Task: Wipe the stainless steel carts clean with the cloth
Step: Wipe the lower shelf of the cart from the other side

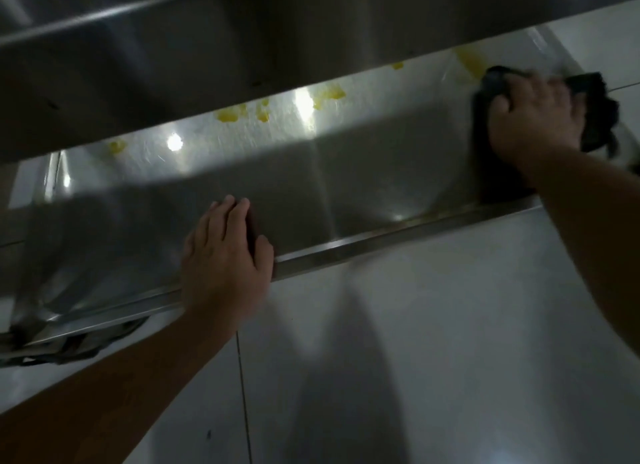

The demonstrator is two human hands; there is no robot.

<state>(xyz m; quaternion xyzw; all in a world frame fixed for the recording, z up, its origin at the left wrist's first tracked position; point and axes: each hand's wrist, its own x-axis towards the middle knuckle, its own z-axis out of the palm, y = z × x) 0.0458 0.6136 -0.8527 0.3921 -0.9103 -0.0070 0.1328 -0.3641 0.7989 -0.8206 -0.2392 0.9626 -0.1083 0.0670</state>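
Observation:
The lower shelf of a stainless steel cart (pixel 346 173) runs across the view, with its raised front rim (pixel 398 235) nearest me. My right hand (pixel 533 117) presses a dark cloth (pixel 595 110) flat on the shelf's far right end. My left hand (pixel 225 256) rests palm down over the front rim near the middle, fingers together, holding nothing. Yellow smears (pixel 230 114) dot the back of the shelf, and one yellow smear (pixel 469 62) lies just left of the cloth.
The cart's upper shelf (pixel 207 48) overhangs the back of the lower one and hides its rear part. White floor tiles (pixel 415 359) lie below. A dark frame part (pixel 69 346) shows under the shelf's left corner.

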